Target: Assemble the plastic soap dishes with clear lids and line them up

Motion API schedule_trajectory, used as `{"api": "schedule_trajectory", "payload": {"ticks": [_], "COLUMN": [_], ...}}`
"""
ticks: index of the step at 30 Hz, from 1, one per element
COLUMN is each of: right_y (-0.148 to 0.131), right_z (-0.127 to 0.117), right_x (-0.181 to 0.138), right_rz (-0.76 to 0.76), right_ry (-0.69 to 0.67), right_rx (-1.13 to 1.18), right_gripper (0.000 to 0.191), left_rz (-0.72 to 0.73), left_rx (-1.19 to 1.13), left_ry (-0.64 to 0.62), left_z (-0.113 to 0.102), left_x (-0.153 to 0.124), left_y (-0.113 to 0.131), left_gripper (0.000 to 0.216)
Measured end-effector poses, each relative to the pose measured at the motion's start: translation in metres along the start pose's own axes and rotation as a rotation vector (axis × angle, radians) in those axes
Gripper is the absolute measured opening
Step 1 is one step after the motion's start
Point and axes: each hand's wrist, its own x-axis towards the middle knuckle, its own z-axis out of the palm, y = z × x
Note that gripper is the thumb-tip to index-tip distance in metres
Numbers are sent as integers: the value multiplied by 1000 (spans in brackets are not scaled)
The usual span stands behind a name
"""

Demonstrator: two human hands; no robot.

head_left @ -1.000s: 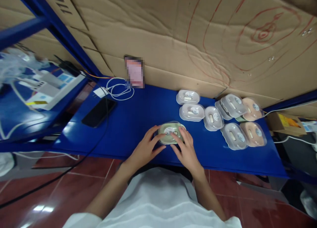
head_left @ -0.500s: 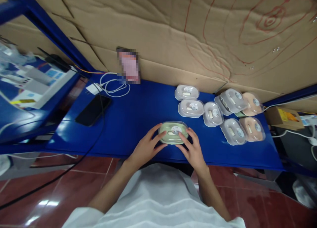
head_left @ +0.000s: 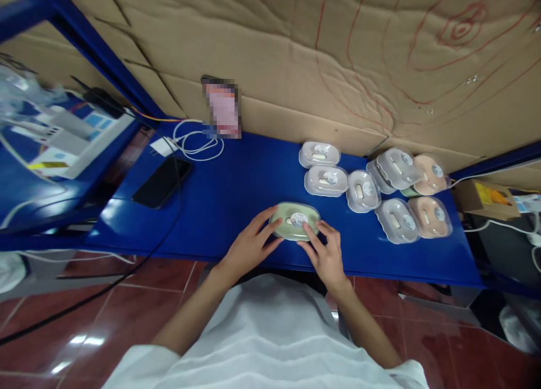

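A pale green plastic container (head_left: 291, 210) with a clear lid, a small white tab and a round sticker lies at the blue table's front edge. My left hand (head_left: 247, 247) grips its left end, thumb at the near side and fingers on the lid and rim. At the right end, my right hand (head_left: 327, 256) holds it too, one fingertip resting on the lid by the sticker. Similar containers stand to the right: a grey-white one (head_left: 325, 181) is closest, and a peach one (head_left: 430, 219) sits farther right.
A dark phone (head_left: 163, 183) and a white charger (head_left: 164, 146) with a coiled cable lie on the left of the table. A blurred-out device (head_left: 223, 108) leans on the cardboard wall (head_left: 270, 45). One black cable (head_left: 173, 220) crosses the left side.
The green container has turned slightly clockwise between my hands. My right hand's fingers have shifted a little on it, and the whole view has moved slightly.
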Motion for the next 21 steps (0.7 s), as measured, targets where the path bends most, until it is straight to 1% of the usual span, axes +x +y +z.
{"api": "schedule_trajectory", "payload": {"ticks": [3, 5, 10, 13, 14, 16, 18, 19, 21], "right_y": [0, 0, -3, -4, -3, 4, 18, 27, 47], "right_z": [1, 1, 1, -1, -3, -10, -21, -28, -39], "right_x": [0, 0, 0, 0, 2, 15, 39, 55, 90], "right_rz": [11, 28, 22, 16, 11, -27, -59, -57, 5], "right_ry": [-56, -85, -104, -80, -92, -160, -211, -214, -190], "right_rx": [8, 14, -12, -7, 9, 51, 62, 49, -9], "right_gripper": [82, 83, 77, 72, 70, 66, 59, 57, 55], "left_rz": [7, 18, 40, 60, 55, 33, -5, -26, -65], "left_rx": [5, 16, 11, 31, 43, 79, 138, 173, 239], "left_ry": [-46, -72, -64, -55, -56, -63, -56, -43, -9], "left_z": [-1, -1, 2, 3, 1, -6, -18, -26, -40], "left_x": [2, 2, 1, 1, 3, 7, 12, 16, 23], "left_y": [-3, -5, -4, -3, -4, -8, -14, -18, -29], "left_gripper": [51, 56, 62, 59, 58, 54, 52, 52, 51]}}
